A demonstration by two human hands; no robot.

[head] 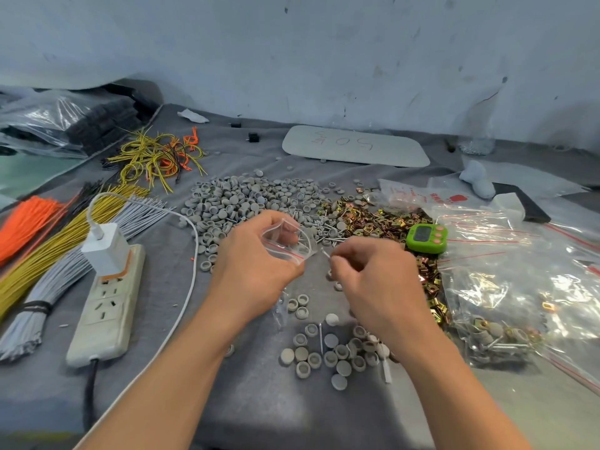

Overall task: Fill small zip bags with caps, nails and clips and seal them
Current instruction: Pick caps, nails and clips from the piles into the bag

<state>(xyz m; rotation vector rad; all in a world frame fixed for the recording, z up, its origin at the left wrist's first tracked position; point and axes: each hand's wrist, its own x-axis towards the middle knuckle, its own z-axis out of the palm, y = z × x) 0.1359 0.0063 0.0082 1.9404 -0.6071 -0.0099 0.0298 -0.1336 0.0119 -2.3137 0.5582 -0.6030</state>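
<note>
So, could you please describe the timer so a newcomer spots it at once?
On the grey table, find the heap of brassy clips right of centre. The timer sits at its right edge, beside clear bags. It alone is bright green, with pink buttons.

One green timer (426, 238). Left of it, two hands: the left hand (256, 264) holds one small zip bag (285, 238), and the right hand (373, 271) pinches one nail (324, 254). Up-left of the timer, one heap of grey caps (246, 199), too many to count; around the timer, one heap of brass clips (373, 219), likewise. Below-left of it, roughly two dozen loose caps (324, 352). Far left of it: one power strip (107, 306), one charger (105, 248), three wire bundles (65, 241).
</note>
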